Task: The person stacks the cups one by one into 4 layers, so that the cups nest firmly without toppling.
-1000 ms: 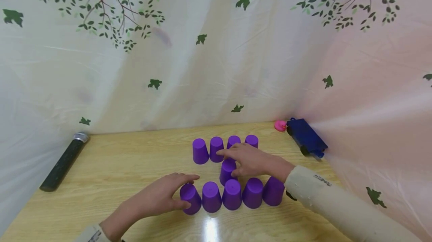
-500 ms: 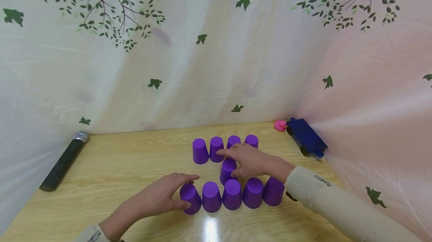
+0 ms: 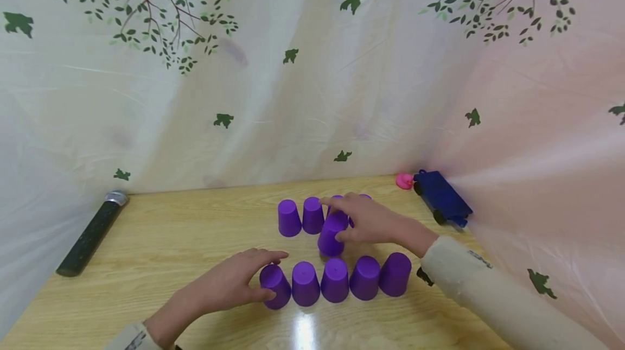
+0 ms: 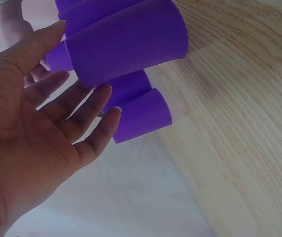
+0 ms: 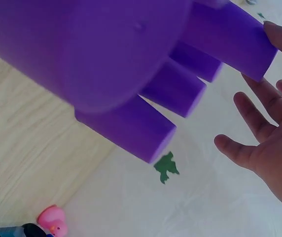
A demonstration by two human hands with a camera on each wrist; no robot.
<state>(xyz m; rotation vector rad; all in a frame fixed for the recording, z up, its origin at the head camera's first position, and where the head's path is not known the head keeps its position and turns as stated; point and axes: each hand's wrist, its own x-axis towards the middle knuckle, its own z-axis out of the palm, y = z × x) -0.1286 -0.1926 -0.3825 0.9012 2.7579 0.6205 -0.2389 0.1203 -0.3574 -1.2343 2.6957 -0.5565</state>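
- The right hand [image 3: 368, 222] grips a purple cup [image 3: 333, 235], tilted and raised off the table [image 3: 171, 241], just beyond the near row.
- The left hand [image 3: 229, 284], fingers relaxed, rests against the end cup [image 3: 275, 285].

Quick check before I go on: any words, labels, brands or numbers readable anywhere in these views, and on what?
Right sleeve: small dark print, too small and blurred to read.
Left sleeve: dark print at the cuff, cut off by the frame edge, unreadable.
Purple cups, blue toy car, microphone, curtain: no text, only printed leaves and branches on the curtain.
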